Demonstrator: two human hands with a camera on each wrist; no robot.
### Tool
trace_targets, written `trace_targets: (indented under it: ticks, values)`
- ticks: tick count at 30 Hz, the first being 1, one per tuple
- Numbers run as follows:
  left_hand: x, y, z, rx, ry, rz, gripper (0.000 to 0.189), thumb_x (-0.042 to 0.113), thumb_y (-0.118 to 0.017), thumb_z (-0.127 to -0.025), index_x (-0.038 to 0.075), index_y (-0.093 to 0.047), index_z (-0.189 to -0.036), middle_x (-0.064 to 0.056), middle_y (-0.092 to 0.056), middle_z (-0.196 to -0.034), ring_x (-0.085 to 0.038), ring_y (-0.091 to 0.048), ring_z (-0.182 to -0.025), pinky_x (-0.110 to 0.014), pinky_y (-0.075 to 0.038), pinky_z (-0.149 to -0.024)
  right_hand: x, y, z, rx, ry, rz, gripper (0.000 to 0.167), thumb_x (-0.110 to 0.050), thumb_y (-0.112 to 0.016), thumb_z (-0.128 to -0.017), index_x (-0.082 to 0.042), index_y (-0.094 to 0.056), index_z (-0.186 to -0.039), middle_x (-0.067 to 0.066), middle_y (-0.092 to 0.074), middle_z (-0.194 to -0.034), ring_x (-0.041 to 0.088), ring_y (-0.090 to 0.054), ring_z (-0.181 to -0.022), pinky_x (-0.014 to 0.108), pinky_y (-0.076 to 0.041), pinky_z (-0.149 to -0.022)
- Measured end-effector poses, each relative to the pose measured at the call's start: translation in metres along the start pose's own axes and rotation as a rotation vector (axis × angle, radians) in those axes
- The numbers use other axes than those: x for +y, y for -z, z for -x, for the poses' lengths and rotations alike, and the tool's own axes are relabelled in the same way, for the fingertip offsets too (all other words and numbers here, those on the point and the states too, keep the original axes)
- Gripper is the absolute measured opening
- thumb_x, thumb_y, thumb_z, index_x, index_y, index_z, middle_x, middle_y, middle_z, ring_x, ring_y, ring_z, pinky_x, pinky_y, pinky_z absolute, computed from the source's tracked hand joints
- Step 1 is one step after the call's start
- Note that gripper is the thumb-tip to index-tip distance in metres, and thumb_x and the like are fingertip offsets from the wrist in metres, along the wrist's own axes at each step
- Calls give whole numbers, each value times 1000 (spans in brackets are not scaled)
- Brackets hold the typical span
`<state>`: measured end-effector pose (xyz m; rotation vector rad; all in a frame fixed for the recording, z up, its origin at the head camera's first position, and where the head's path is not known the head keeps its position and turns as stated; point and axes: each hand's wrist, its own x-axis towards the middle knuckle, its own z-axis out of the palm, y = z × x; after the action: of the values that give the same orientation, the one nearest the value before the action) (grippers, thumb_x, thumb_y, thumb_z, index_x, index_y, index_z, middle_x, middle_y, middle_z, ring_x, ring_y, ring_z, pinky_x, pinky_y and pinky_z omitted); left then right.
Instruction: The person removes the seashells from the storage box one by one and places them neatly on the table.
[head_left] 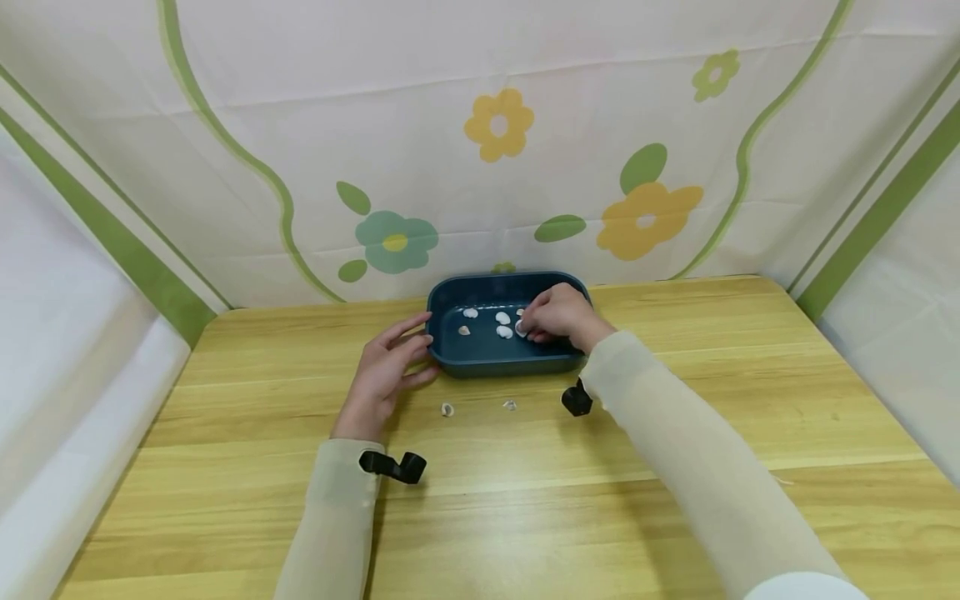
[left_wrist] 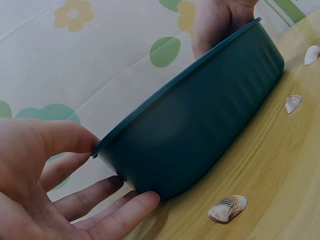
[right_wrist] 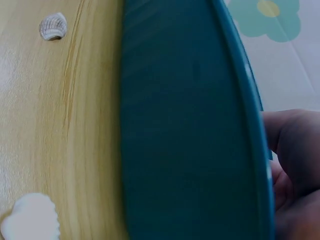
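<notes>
The dark teal plastic tub sits against the middle of the wooden table's back edge, a smooth rounded rectangle with a thin lip and faint vertical flutes on its outer wall. Inside, in its right half, the right hand pinches a pale seashell between thumb and fingertips, low near the floor. The left hand has its fingers spread apart and only touches the tub's left end, fingertips on the lip and the outer wall.

Loose in the tub lie small shells: two white shells near the middle, a white shell toward the back left corner, and a tan fan-shaped shell in front of that one. On the table, before the tub's front wall, three more form a loose row: a ribbed shell with brown and dark bands nearest the left hand, a small grey-white ribbed shell, and a white shell with a scalloped edge farthest right. The right forearm and wrist camera block that last one from the head view.

The right hand covers part of the tub's right half, and in both wrist views the opaque wall hides the floor. The tabletop has yellow, streaky grain. Behind hangs a creased white cloth printed with flowers, leaves and wavy green lines.
</notes>
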<state>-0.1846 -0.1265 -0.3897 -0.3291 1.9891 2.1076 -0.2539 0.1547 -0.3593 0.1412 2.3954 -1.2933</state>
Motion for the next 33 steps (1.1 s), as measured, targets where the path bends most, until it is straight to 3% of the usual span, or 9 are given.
trace_targets:
  ticks: [7, 16, 26, 33]
  values:
    - [2, -2, 1, -4, 6, 1, 42, 18, -65, -108, 27, -66, -149, -10, -64, -151, -21, -72, -116, -44, -66, -96, 1, 7, 8, -9, 36, -46, 19, -11, -80, -97, -1, -76, -112, 11, -77, -102, 15, -70, -74, 35, -67, -84]
    - [2, -2, 0, -6, 13, 11, 43, 17, -65, -108, 26, -65, -150, -12, -62, -151, -20, -71, -115, -44, -65, -98, -1, 14, 33, -49, 105, -101, 23, -18, -79, -100, -3, -74, -117, 11, -75, -106, 20, -72, -83, 26, -65, -75]
    - [1, -2, -2, -2, 4, 17, 43, 17, -65, -108, 26, -66, -150, -11, -63, -148, -19, -71, -111, -43, -66, -96, -1, 17, 60, -101, 191, -153, 26, -19, -78, -100, -5, -73, -121, 11, -78, -107, 23, -72, -89, 27, -64, -75]
    - [1, -3, -2, 0, 4, 9, 43, 17, -65, -108, 27, -66, -149, -10, -63, -149, -19, -71, -111, -43, -66, -96, 7, 24, 80, -122, 201, -189, 28, -20, -78, -100, -4, -72, -122, 7, -78, -100, 24, -69, -87, 33, -64, -79]
